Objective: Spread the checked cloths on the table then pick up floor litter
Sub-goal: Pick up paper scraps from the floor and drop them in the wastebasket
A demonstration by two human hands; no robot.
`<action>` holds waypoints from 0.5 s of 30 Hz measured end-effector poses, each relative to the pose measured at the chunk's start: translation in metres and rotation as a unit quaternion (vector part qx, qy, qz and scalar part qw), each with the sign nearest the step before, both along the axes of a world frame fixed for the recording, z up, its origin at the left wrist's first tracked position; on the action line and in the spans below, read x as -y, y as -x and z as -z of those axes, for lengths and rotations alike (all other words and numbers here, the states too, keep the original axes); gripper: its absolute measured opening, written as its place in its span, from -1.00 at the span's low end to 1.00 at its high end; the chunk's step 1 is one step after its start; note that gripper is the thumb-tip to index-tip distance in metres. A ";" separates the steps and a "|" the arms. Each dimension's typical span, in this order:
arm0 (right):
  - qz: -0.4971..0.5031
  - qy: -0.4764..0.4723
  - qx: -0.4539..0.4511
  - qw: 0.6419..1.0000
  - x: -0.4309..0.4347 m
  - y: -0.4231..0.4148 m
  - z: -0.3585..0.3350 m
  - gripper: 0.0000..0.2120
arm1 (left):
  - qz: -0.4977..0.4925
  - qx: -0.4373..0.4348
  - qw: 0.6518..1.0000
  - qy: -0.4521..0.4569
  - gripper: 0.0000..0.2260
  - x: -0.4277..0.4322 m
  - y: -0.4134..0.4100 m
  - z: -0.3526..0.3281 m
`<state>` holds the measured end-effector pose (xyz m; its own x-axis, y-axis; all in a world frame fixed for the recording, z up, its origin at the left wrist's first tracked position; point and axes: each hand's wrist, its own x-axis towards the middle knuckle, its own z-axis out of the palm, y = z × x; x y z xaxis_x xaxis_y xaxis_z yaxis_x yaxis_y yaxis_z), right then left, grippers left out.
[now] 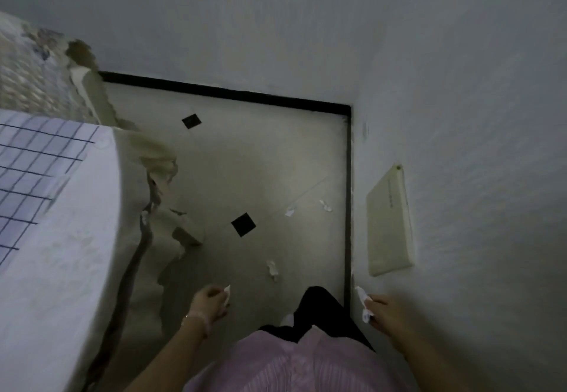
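A checked cloth [36, 158] lies spread on the table [76, 253] at the left. My left hand [210, 302] is curled around a small white paper scrap [227, 289] low in the view. My right hand [385, 312] grips a crumpled white paper strip [363, 301] near the wall. On the pale tiled floor [245, 161] lie three more white scraps: one [272, 269] just ahead of my hands, and two farther off [290, 211] [325, 206] near the black skirting.
A white wall [460, 115] closes the right side and the back, with a cream wall plate [389, 223] on it. A long tablecloth [153, 207] drapes to the floor beside the table. My dark-clad leg [319, 309] stands between my hands.
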<state>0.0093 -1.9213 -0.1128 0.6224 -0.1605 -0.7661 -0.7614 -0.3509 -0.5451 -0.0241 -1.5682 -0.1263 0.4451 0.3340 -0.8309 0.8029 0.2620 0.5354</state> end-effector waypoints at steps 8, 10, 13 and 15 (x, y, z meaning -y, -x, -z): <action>-0.013 0.034 -0.077 0.996 0.000 -0.171 0.017 -0.60 | -0.025 0.052 0.998 0.013 -0.77 -0.001 -0.215 -0.010; -0.052 0.032 -0.075 0.995 -0.016 -0.239 0.007 -0.59 | -0.052 0.021 0.998 0.011 -0.79 -0.015 -0.243 0.003; -0.131 0.034 -0.061 0.989 -0.056 -0.349 -0.010 -0.51 | -0.092 -0.032 0.995 0.005 -0.86 -0.039 -0.271 0.015; -0.182 0.032 -0.027 0.982 -0.087 -0.424 -0.013 -0.41 | -0.148 -0.041 0.988 -0.006 -0.85 -0.055 -0.288 0.020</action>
<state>0.4329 -1.8339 -0.1001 0.6058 0.0165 -0.7955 -0.6067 -0.6372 -0.4753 0.2639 -1.5133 -0.1465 0.2571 0.4495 -0.8555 0.7335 0.4856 0.4756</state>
